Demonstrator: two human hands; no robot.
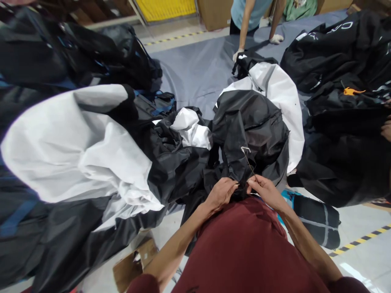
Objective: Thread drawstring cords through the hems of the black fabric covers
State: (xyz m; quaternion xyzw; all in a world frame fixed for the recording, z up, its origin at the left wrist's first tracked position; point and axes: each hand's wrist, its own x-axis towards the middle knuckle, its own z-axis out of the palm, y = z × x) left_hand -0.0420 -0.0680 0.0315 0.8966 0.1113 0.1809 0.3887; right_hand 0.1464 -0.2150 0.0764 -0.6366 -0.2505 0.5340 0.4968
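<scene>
Close to my waist, my left hand (pixel 222 191) is closed in a pinch at the edge of a black fabric piece (pixel 249 114). My right hand (pixel 265 190) pinches just beside it, with a thin cord (pixel 249 162) running up from its fingertips. At the cord's far end lies a small white piece (pixel 245 149), resting on the black fabric. Fine detail between the fingertips is too small to make out. The black fabric bulges in a crumpled heap, with white fabric (pixel 288 110) curving round its far right side.
A large white fabric bundle (pixel 58 142) lies at left, near stacked black bags (pixel 76 53). Across the grey-covered table (pixel 195 69) a person in gloves (pixel 244 24) leans. Black bags (pixel 339 53) fill the right, where another person's hand (pixel 386 128) shows. A cardboard box (pixel 130 270) sits below.
</scene>
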